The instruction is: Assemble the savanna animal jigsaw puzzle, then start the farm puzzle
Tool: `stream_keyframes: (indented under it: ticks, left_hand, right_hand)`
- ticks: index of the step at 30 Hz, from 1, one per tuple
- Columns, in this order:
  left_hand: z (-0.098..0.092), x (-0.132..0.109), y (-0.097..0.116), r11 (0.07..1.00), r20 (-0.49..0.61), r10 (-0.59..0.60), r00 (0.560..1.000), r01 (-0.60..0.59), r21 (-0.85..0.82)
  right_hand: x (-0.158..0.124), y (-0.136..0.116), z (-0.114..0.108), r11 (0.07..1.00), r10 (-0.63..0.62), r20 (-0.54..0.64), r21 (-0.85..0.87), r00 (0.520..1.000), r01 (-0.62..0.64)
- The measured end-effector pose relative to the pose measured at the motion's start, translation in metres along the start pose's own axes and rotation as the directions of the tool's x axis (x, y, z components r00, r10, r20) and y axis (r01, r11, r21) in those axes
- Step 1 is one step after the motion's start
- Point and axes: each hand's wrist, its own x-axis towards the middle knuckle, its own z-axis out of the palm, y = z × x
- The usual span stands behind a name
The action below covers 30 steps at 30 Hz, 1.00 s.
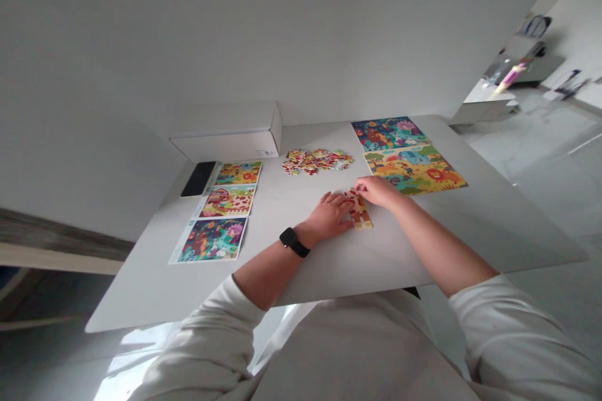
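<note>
A small joined section of jigsaw puzzle (361, 215), in brown, cream and yellow, lies flat on the table between my hands. My left hand (330, 216) rests palm down at its left side, fingers spread and touching its edge. At the section's top edge, my right hand (375, 190) has its fingertips pinched together; whatever they hold is too small to make out. Beyond my hands lies a heap of loose puzzle pieces (317, 161), mostly red, yellow and white.
Two assembled puzzles, one dark blue (389, 132) and one yellow with animals (416, 169), lie at the right. On the left are three picture sheets (214, 239) and a black phone (198, 179). Behind them, a white box (226, 143) stands against the wall.
</note>
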Motion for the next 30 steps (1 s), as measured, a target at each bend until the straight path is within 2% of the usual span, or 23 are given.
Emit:
stream_keyframes:
  ticks: [5,11,15,26,30]
  left_hand:
    - [-0.002,0.001,0.004,1.0,0.003,-0.009,1.0,0.009,0.012]
    - [-0.004,0.0,0.006,0.995,0.02,-0.006,1.0,0.004,0.104]
    - [-0.005,0.0,0.008,0.982,0.018,-0.022,1.0,0.019,0.188]
    - [0.003,0.004,0.002,0.951,-0.145,0.035,0.989,0.012,0.308]
    - [0.001,0.004,0.0,0.949,-0.141,0.01,0.99,0.035,0.313]
  right_hand:
    - [-0.003,-0.005,0.001,0.999,0.046,-0.01,-0.014,0.999,-0.046]
    - [-0.009,-0.007,0.016,0.993,0.032,-0.124,-0.105,0.992,-0.046]
    - [-0.016,-0.006,0.026,0.994,0.035,-0.178,-0.092,0.983,-0.053]
    - [-0.02,-0.001,0.023,0.997,0.064,-0.102,-0.037,0.993,-0.068]
    - [-0.021,0.001,0.023,0.998,0.065,-0.098,-0.007,0.993,-0.066]
